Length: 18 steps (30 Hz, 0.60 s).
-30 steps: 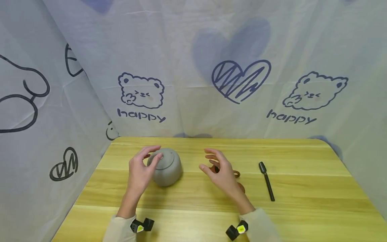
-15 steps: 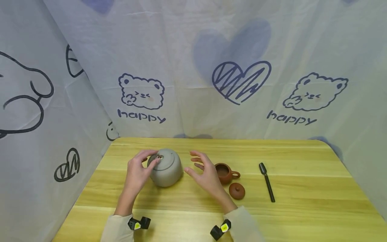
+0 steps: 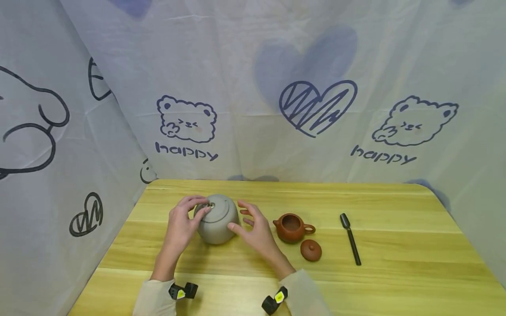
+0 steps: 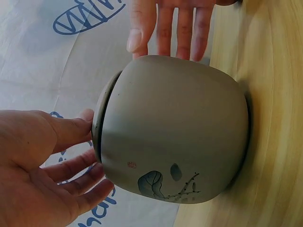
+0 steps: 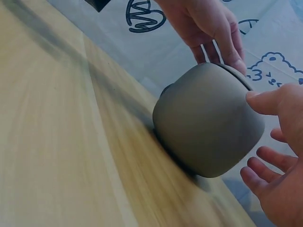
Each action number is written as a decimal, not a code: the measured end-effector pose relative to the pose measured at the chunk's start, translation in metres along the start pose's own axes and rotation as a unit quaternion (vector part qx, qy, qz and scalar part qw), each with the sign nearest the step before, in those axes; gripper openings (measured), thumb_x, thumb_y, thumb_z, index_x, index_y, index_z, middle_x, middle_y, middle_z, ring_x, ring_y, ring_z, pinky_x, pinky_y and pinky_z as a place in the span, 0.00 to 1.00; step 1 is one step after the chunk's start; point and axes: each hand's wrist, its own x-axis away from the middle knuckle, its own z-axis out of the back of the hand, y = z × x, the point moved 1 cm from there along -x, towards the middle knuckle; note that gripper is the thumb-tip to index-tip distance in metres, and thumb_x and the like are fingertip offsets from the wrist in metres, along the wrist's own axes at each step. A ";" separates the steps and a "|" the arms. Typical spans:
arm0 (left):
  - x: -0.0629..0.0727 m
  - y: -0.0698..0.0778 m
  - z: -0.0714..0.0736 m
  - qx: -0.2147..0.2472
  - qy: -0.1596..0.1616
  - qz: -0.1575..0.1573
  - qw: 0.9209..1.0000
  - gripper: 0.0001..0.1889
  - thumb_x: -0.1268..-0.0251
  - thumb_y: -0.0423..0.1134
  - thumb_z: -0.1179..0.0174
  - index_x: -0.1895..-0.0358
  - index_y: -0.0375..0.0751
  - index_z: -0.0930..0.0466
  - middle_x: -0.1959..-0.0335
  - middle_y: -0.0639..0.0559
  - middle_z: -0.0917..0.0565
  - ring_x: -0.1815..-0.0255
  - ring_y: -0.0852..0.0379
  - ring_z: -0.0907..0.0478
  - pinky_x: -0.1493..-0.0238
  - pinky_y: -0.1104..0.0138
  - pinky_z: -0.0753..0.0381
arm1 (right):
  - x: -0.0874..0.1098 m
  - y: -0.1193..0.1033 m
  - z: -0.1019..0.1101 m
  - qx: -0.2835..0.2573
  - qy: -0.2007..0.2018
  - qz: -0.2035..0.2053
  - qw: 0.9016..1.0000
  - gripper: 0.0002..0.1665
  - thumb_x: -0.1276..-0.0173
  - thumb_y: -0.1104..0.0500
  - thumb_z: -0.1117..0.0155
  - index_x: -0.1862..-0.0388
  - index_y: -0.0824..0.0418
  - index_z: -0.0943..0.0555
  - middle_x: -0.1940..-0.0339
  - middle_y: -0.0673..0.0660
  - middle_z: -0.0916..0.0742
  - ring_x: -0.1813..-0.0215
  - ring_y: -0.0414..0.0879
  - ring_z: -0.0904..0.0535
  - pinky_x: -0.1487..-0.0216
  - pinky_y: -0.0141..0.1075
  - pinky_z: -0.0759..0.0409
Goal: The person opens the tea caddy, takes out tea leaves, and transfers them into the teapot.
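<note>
Backdrop: white cloth (image 3: 245, 52) printed with blue hearts, bear faces and the word "happy", hung behind and beside the table.
Tabletop: pale wood-grain table (image 3: 411, 228).
Tea jar: grey rounded jar (image 3: 217, 231), upright on the left part of the table, between the two hands; a leaf-and-branch motif and small red seal mark show on its side.
Jar lid: grey lid (image 3: 218, 215), seated on the jar.
Left hand: left hand (image 3: 182, 223) with thumb and fingers spread apart, thumb tip against the lid's edge, other fingertips by the jar's shoulder.
Right hand: right hand (image 3: 256, 230) with fingers apart, holding nothing, at the jar's right side; contact cannot be told.
Teapot: reddish-brown clay teapot (image 3: 290, 235), uncovered, spout toward the right hand.
Teapot lid: clay lid (image 3: 311, 251), just beside the teapot.
Scoop: black scoop (image 3: 351, 241), lying farther right.
</note>
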 end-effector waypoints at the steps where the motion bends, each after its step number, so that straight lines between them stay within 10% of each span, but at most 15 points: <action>1: 0.000 0.000 0.000 -0.001 0.002 -0.002 1.000 0.11 0.35 0.32 0.29 0.51 0.34 0.12 0.46 0.41 0.17 0.41 0.40 0.21 0.37 0.46 0.20 | 0.000 0.000 -0.002 0.002 -0.002 -0.002 1.000 0.39 0.32 0.53 0.25 0.25 0.54 0.28 0.29 0.57 0.24 0.32 0.56 0.25 0.33 0.52 0.21; 18: -0.004 0.009 0.000 -0.013 0.033 -0.037 0.999 0.10 0.39 0.26 0.28 0.55 0.34 0.12 0.65 0.46 0.13 0.67 0.54 0.16 0.68 0.70 0.15 | 0.001 0.000 -0.009 0.007 -0.005 -0.015 1.000 0.41 0.34 0.53 0.23 0.24 0.52 0.29 0.29 0.51 0.25 0.30 0.49 0.27 0.33 0.47 0.21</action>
